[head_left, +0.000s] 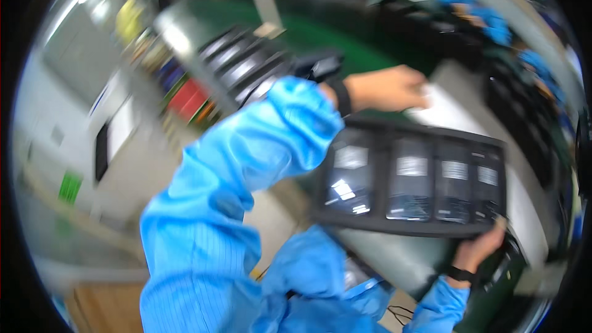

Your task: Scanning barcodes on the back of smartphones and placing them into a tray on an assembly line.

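A black tray (379, 222) with several compartments is held tilted in front of me. In the compartments lie flat, glossy dark panels (408, 200), each with a white label; light glares off the leftmost one. My right hand (481, 248) grips the tray at its near right corner, thumb on the rim. Over the tray's far edge reaches my left hand (388, 89), its fingers curled together and blurred. Whatever those fingers may hold is hidden. Both wrists wear black bands, and the sleeves are blue.
Beyond my left forearm, more black trays (240, 61) stand on a green-topped bench (296, 21). A pale strip of surface (453, 105) runs behind the held tray. Coloured bins (188, 98) and a white cabinet (132, 148) are at left. People in blue (478, 15) sit at far right.
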The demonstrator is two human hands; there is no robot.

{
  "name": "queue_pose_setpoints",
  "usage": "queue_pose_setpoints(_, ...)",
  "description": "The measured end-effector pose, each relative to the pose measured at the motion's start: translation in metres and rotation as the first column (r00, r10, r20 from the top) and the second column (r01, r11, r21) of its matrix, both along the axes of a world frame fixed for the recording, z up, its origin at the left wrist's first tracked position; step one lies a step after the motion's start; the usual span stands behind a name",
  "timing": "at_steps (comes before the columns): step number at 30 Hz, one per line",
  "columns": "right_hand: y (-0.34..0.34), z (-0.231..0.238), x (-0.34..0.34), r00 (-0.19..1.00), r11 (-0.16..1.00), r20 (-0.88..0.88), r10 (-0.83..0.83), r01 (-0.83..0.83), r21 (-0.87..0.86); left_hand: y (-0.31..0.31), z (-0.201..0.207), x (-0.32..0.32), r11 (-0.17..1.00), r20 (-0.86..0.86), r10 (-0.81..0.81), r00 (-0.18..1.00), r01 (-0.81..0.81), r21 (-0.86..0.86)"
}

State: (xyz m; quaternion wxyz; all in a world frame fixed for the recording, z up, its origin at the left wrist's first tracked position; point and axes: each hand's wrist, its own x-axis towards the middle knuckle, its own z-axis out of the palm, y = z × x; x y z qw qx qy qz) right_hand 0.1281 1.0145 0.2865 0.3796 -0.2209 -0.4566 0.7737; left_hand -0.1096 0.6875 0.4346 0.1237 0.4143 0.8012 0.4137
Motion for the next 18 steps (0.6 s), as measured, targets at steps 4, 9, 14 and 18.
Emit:
queue_pose_setpoints(4,0.001,0.003,0.001,0.963,0.972,0.166,-0.212,0.189,0.141,-0.155,0.008,0.095,0.985,0.166,0.17,0.971,-0.172,-0.007)
queue_pose_setpoints(9,-0.01,0.018,-0.001,0.954,0.98,0.255,-0.155,0.116,0.161,-0.296,-0.001,0.176,0.904,0.274,0.415,0.868,-0.36,-0.23)
queue_pose_setpoints(14,0.029,0.02,0.01,0.849,0.876,0.421,-0.32,0.095,0.473,-0.372,-0.043,0.2,0.814,0.207,0.523,0.827,-0.413,-0.409)
queue_pose_setpoints(18,0.057,0.023,0.02,0.764,0.809,0.522,-0.38,0.001,0.588,-0.4,-0.071,0.202,0.845,0.193,0.475,0.859,-0.383,-0.373)
